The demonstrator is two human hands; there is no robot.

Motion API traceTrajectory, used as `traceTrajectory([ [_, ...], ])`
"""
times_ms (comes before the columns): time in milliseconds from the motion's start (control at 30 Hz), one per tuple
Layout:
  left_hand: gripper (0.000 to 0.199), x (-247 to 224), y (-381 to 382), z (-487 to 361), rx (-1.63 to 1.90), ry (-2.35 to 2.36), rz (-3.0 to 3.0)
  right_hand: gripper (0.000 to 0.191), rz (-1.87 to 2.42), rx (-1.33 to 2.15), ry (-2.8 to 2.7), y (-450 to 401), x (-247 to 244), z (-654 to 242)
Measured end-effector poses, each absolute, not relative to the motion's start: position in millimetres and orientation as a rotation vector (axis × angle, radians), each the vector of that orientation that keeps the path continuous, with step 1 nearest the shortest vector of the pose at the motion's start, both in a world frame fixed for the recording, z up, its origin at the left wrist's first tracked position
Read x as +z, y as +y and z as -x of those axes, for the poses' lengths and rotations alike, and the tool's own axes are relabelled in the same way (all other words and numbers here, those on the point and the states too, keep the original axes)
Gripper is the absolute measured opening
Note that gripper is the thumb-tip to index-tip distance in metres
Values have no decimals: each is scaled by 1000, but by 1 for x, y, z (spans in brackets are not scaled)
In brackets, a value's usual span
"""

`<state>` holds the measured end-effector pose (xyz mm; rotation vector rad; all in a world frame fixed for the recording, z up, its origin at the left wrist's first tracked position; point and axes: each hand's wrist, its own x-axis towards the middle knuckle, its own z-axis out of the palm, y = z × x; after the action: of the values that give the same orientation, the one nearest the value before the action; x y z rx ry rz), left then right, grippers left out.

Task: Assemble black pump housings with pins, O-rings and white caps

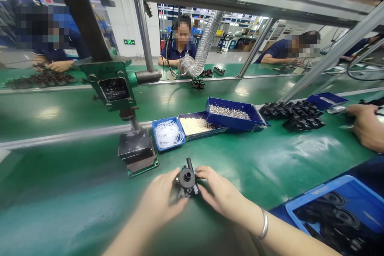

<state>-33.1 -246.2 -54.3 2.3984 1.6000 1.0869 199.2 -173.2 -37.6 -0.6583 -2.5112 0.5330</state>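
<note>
A black plastic pump-like part (187, 178) with a round body and a pipe stub pointing up and away is between my two hands, over the green table. My left hand (162, 194) grips its left side, thumb near the bottom and fingers at the upper edge. On the other side, my right hand (217, 192) has its fingertips and thumb at the part's right edge, with a small pale piece beside the thumb. A silver bangle is on my right wrist. Beyond the part stand a blue tray of clear rings (169, 133) and a bin of small cream pieces (196, 126).
A green press (136, 148) stands at the left. Behind are a blue bin of metal pins (237, 115) and black parts (300, 114). A blue crate (292, 212) is at the lower right. Another person's hand (367, 126) is at the right edge; several people sit opposite.
</note>
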Motion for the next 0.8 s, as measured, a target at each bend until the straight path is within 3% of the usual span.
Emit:
traceTrajectory([
  [100,83,-63,-248,30,960,1596,-2156,48,736,711,-2451,-169,-32,-199],
  [333,91,-67,-239,19,996,1372,-1616,88,790,1031,-2429,-166,-40,-187],
  [567,87,-66,-237,13,944,1402,-1437,60,809,1004,-2267,-178,-66,-168],
  [800,80,-61,-237,15,925,1393,-1448,64,797,1153,-2228,-175,-68,-175],
])
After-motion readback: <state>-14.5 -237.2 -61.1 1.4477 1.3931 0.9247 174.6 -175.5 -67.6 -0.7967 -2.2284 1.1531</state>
